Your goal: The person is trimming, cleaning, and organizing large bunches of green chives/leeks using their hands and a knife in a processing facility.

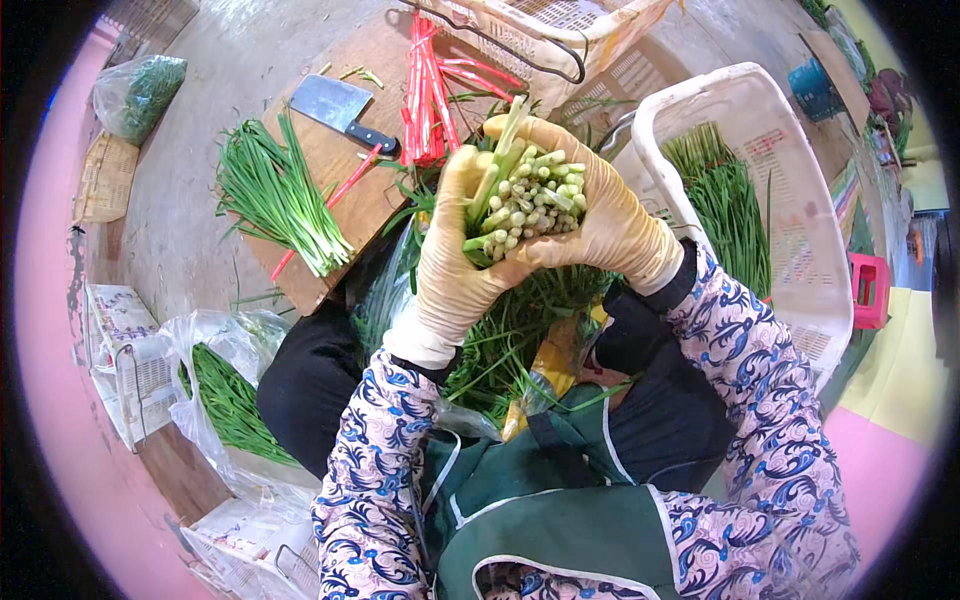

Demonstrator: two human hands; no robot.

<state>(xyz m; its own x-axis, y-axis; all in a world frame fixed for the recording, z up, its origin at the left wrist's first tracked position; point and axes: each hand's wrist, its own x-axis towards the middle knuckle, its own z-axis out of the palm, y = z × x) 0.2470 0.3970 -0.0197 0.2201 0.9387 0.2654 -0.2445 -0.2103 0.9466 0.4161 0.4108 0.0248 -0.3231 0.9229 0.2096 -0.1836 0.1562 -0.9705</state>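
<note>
Both gloved hands hold one bundle of garlic chives (530, 200) over my lap, its pale cut stem ends facing up. My left hand (452, 255) wraps its left side, and my right hand (605, 205) curls round the right side. A few thicker stems poke up above the rest near the left fingers. On a wooden board (362, 218) to the left lie a trimmed bunch of chives (275, 190) and a cleaver (335, 105) with a black handle. Red-and-white tie strips (427, 105) rest at the board's far right, and a single red strip (355, 178) crosses it.
At right, a white plastic crate (815, 215) contains bunches of chives (735, 215). Another crate (605, 30) stands at the far side. Loose greens (500, 345) lie in my lap. A plastic bag of greens (235, 400) sits at left, near crates (125, 365); a red stool (868, 290) is at right.
</note>
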